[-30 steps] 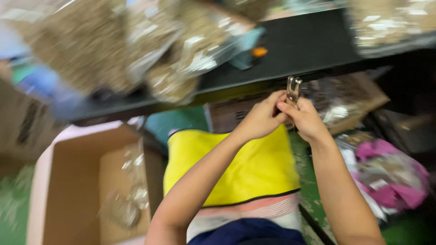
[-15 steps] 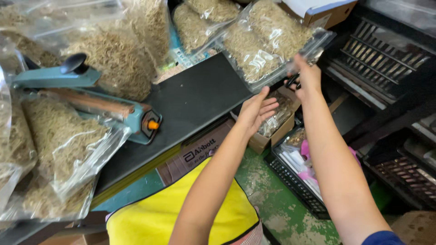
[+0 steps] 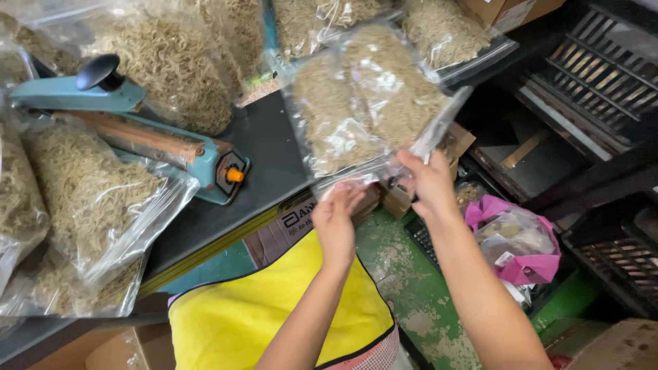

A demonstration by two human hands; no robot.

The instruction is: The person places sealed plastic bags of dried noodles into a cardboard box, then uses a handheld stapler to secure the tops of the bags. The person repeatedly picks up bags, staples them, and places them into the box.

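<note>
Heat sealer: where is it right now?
In the head view the heat sealer lies at upper left on the black table, among bags of noodles, left of the held bag.

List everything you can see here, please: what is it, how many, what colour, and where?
held bag: one, clear with tan strands, above table edge
other filled bags: several, clear and tan, across the table
heat sealer: one, teal, on table
table: one, black, left
pink bag: one, on floor, right
cardboard boxes: brown, under table
apron: one, yellow, bottom centre
left hand: at held bag's bottom edge
right hand: grips held bag's lower corner
</note>
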